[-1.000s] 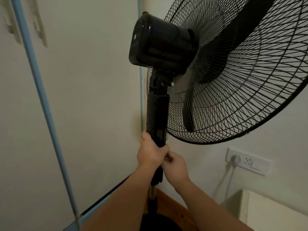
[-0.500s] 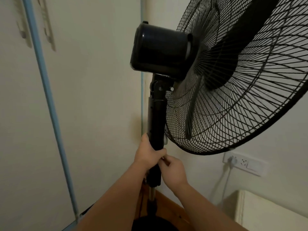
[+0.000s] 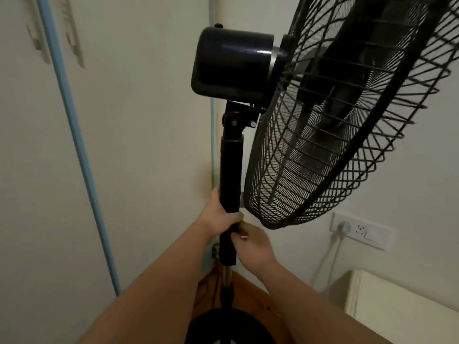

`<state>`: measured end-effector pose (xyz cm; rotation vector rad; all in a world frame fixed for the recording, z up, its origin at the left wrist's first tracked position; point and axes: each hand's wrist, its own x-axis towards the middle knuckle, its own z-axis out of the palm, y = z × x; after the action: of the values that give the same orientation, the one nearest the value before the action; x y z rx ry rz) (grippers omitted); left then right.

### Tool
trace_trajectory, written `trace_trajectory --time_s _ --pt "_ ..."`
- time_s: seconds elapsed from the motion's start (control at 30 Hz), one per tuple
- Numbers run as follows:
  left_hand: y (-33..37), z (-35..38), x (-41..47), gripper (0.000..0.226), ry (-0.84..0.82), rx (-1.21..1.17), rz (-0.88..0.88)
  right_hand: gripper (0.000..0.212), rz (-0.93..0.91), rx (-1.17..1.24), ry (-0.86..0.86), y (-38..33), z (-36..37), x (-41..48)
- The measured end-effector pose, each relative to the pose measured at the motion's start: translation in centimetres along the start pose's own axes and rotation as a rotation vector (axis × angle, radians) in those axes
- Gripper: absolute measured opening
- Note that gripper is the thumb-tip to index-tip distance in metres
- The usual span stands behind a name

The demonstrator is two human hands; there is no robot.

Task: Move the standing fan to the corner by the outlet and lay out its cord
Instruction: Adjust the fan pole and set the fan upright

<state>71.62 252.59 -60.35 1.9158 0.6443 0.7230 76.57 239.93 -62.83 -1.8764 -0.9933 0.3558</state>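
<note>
Standing fan upright in the room corner, round base on the wood floor, black pole close to where the two walls meet. Left hand wrapped tight round the lower end of the black pole sleeve; right hand just below it, fingers curled onto the same sleeve, the two hands touching. Compared with a second ago the head has swung: the grille then showed broadly toward the camera, now it is seen close to edge-on, motor housing pointing left toward the cupboard doors. Grip position on the pole looks unchanged. Reads as a twist of the pole to aim the fan rather than a carry; placement seems near done. Wall outlet sits low on the right wall, just beyond the grille's lower rim, with a white plug and white lead in it, trailing down behind a cream box. Whether that lead is the fan's, cannot tell. A thin dark cord shows near the pole foot; laying it out is not yet begun.
</note>
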Motion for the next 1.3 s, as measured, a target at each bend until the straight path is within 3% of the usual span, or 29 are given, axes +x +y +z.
trace_trajectory --time_s 0.1,0.27,0.43,0.53,0.6,0.7,1.03,1.3 --pt "-0.1 0.2 -0.4 0.087 -0.013 -0.044 -0.006 0.03 0.015 -0.002 -0.003 0.0 -0.2 0.0" --pt "-0.6 0.6 -0.6 0.08 -0.002 -0.031 -0.002 0.028 0.012 -0.031 -0.007 0.7 -1.0 0.5" --pt "-0.2 1.1 -0.6 0.081 0.021 0.003 0.016 0.008 0.041 0.206 -0.039 2.4 -1.8 2.1" --pt "0.1 1.3 -0.7 0.084 0.026 0.051 0.023 0.045 0.035 0.368 -0.109 3.0 -1.8 2.9" --pt "0.1 1.2 -0.8 0.086 0.032 0.048 0.016 0.057 -0.03 0.387 -0.181 2.5 -1.4 3.4" --pt "0.2 1.2 -0.9 0.081 0.05 0.039 0.019 0.047 -0.115 0.378 -0.234 1.6 -1.0 4.1" --pt "1.1 2.0 -1.0 0.081 0.185 0.095 0.07 0.045 -0.155 0.321 -0.234 2.9 -0.5 5.3" --pt "1.1 1.4 -1.4 0.072 0.14 0.043 0.084 0.051 -0.238 0.259 -0.162 2.6 0.0 5.1"
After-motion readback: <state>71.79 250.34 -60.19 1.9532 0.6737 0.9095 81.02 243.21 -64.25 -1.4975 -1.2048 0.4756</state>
